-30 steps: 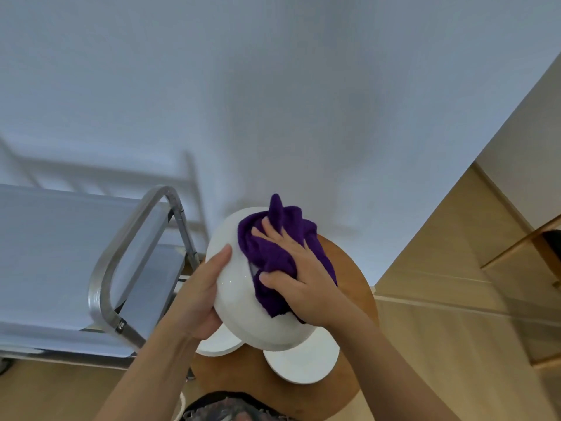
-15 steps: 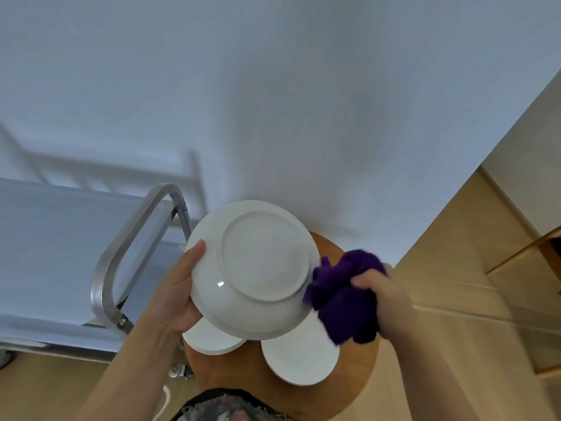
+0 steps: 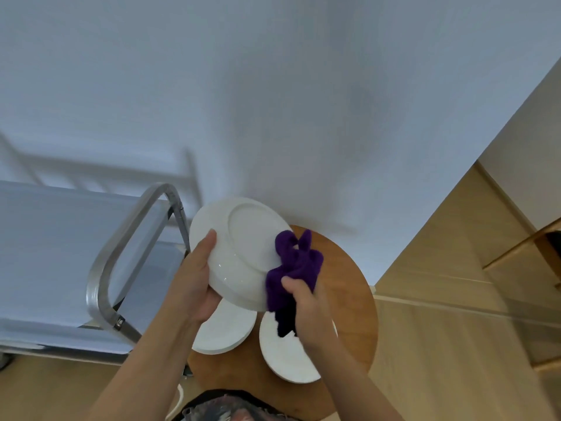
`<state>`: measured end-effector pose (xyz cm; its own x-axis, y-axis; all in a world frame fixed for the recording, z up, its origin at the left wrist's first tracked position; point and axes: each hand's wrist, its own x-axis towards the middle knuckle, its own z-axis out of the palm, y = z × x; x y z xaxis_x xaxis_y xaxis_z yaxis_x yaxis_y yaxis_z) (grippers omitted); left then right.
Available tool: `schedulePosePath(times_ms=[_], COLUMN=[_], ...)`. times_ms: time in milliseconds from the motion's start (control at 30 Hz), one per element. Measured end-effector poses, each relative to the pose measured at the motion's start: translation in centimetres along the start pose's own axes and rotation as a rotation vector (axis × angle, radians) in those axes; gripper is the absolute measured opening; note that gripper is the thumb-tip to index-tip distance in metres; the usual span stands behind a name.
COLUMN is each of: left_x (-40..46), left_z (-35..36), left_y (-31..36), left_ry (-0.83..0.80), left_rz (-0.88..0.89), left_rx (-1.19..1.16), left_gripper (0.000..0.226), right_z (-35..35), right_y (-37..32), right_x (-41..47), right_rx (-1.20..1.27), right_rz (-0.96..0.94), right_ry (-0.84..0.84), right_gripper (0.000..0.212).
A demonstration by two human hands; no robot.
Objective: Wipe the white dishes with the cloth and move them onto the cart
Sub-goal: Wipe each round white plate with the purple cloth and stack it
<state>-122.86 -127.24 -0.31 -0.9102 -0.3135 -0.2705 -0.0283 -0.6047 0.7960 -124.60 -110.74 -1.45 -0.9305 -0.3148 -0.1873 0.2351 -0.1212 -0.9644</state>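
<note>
The left hand [image 3: 194,284] grips a white plate [image 3: 239,250] by its lower left rim, thumb on the upturned underside, holding it tilted above a round wooden table [image 3: 349,287]. The right hand [image 3: 306,305] clutches a bunched purple cloth [image 3: 296,265] pressed against the plate's right edge. Two more white dishes lie on the table below: one [image 3: 224,332] under the left hand, another [image 3: 288,357] partly hidden by the right forearm. A metal cart [image 3: 121,238] stands just left of the table, against a white wall [image 3: 273,101].
</note>
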Motion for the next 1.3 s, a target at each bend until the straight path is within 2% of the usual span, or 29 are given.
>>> schedulePosePath(times_ms=[67,133,233,300,400,467,567,800,1300], left_x=[0.5,1.2,1.6,2.0,3.5,4.6,6.0,7.8,9.0], left_z=[-0.2,-0.8,-2.5,-4.1,-7.0,-8.8,-11.3,-14.5,-17.0], left_y=[-0.3,-1.0,-3.3,-5.2,-8.5,-10.6,-13.3,-16.7,-20.8], left_ry=[0.119,0.228,0.274,0.240,0.147,0.051,-0.100,-0.376,-0.587], left_rz=[0.007,-0.006,-0.026,-0.028,-0.016,0.024,-0.018,-0.123,-0.269], left_rx=[0.114,0.349,0.809,1.084,1.466,1.671,1.894,2.024,2.195], left_gripper=[0.032,0.038,0.040,0.033,0.052,0.057,0.058,0.061,0.064], right_z=[0.5,0.2,-1.0,-1.6,-2.3,-2.5,-2.5,-2.4,-2.7], right_y=[1.3,2.2,3.6,4.4,5.1,5.6,6.8,9.6,12.1], right_x=[-0.2,0.1,1.2,1.9,3.1,3.7,4.4,5.4,7.9], right_rx=[0.018,0.048,0.094,0.122,0.097,0.040,-0.053,-0.110,-0.114], right_rz=[0.108,0.221,0.382,0.434,0.437,0.437,0.471,0.600,0.708], right_ry=[-0.067,-0.069,0.080,0.174,0.264,0.300,0.324,0.376,0.471], right_gripper=[0.030,0.019,0.011,0.017,0.015,0.013,0.016,0.015,0.006])
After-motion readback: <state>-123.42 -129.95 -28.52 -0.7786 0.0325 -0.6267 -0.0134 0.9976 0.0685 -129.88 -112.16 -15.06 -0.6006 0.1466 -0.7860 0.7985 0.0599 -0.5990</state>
